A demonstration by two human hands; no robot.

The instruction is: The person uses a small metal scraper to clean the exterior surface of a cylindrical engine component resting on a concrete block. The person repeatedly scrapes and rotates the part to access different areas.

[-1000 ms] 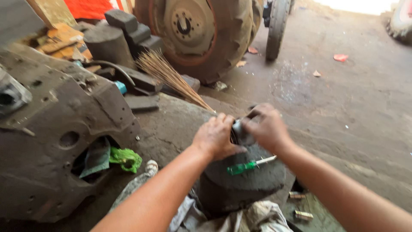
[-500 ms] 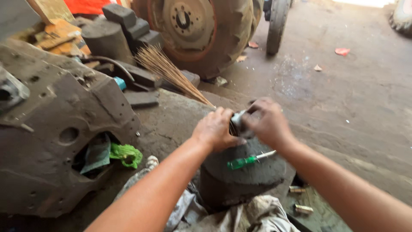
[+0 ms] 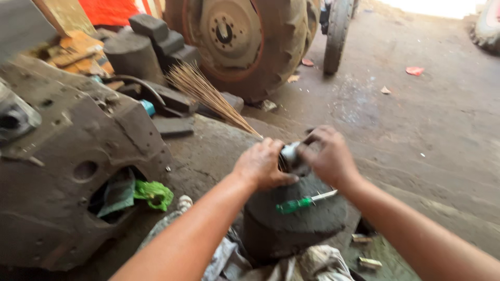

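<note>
1. A small metal part (image 3: 289, 154) is clasped between the left hand (image 3: 262, 166) and right hand (image 3: 328, 156), above a round dark block (image 3: 297, 218).
2. It is judged rigid, light and possibly greasy; blur hides detail.
3. A grip around its body is advised.

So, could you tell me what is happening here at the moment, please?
A person is gripping a small silvery metal part between both hands, the left hand and right hand, just above a round dark block. A green-handled screwdriver lies on top of that block, untouched. A bundle of thin broom sticks lies behind the hands, and a large tractor tyre stands beyond.
</note>
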